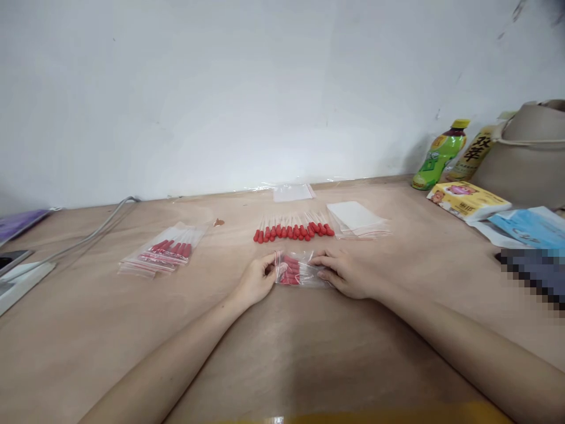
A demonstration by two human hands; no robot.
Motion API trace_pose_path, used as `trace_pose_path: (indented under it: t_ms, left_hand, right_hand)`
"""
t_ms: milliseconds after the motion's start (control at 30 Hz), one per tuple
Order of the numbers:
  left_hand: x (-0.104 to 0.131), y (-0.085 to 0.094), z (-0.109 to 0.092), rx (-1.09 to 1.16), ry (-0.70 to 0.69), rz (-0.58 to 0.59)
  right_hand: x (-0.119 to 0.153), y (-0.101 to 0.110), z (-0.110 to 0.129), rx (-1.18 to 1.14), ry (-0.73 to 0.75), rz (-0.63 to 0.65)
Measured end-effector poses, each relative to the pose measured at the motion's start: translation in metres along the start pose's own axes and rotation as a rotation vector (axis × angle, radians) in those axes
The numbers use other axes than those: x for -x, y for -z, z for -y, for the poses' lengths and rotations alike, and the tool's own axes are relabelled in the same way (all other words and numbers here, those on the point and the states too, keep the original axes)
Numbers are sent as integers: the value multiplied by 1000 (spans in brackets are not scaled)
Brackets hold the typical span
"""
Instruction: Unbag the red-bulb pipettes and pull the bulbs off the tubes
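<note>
A clear zip bag [309, 275] lies flat in front of me, with several red-bulbed droppers [290, 272] side by side inside, bulbs toward its zip end at the left. My left hand [259, 277] pinches that zip end between thumb and fingers. At the opposite end, my right hand [348, 274] grips the bag's edge, fingers on top and thumb close to them. Just beyond the bag is a row of loose droppers [293, 231], red bulbs toward me and thin clear tubes pointing away.
Filled zip bags [165, 250] are stacked at the left. Flat bags [357, 221] lie right of the loose droppers, another bag [293, 192] by the wall. A grey cable [99, 227] crosses the left side. A green bottle [441, 156], yellow tissue pack [468, 199] and beige bag [523, 159] stand at the right.
</note>
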State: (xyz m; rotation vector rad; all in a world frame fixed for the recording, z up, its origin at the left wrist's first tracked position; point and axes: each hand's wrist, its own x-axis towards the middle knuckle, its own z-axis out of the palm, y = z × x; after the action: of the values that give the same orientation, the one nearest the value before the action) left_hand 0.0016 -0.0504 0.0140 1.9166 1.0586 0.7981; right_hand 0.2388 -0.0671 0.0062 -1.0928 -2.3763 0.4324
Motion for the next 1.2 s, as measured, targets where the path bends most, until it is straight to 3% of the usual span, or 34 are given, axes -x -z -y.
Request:
trace_pose_path:
  t_ms: [167,367,500,767,1000,1200]
  left_hand:
    - [-2,2,3,-103,58,30]
    - [1,5,-8,-264,-103,74]
    - [3,5,-7,-264,-111,120]
    - [0,16,-3,-210,-118,77]
    - [-3,23,-5,-91,-136,255]
    - [-3,24,3,-130,-115,130]
  right_hand:
    - [-1,2,1,-35,15,18]
    - [1,1,6,-9,0,-28]
    - [1,-2,3,-27,23,-55]
    - [2,-10,-3,24,-3,-108]
    - [2,-11,-4,32,12,-123]
    - [2,-12,-5,32,31,-137]
